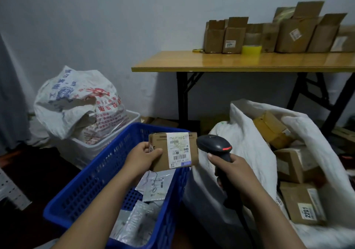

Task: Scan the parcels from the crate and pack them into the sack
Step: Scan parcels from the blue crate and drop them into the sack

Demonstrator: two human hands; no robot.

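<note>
Parcel [172, 149] first: who has it?

Left hand [143, 157]. Its fingers curl behind the box's left end and the thumb presses on the front face. The box is held up over the far right corner of the blue crate [92, 181], clear of the mailers [151, 187] lying inside.

And the other of the two hands?

Right hand [230, 169] is wrapped round the grip of a black scanner [214, 146], forefinger stretched up under its head. That head sits just beside the box's right end, so close that I cannot tell whether they touch.

How does the box lie?

Long axis across, left to right, slightly tipped, with the white label [177, 149] facing the wearer. A red strip glows on the scanner's head, but whether its window faces the barcodes I cannot tell. I would judge the scan is the step in hand.

Then where does it go?

Into the white sack [249, 143], which gapes open to the right, beyond the scanner hand, with cardboard boxes [301, 202] already in it. So the carrying hand is the farther one from the sack, and it would have to pass over or in front of the scanner hand.

Anything else about?

A printed bag [76, 102] in a white tub [86, 152] behind the crate, and opened cartons [295, 33] along a wooden surface [211, 61] by the wall.
</note>
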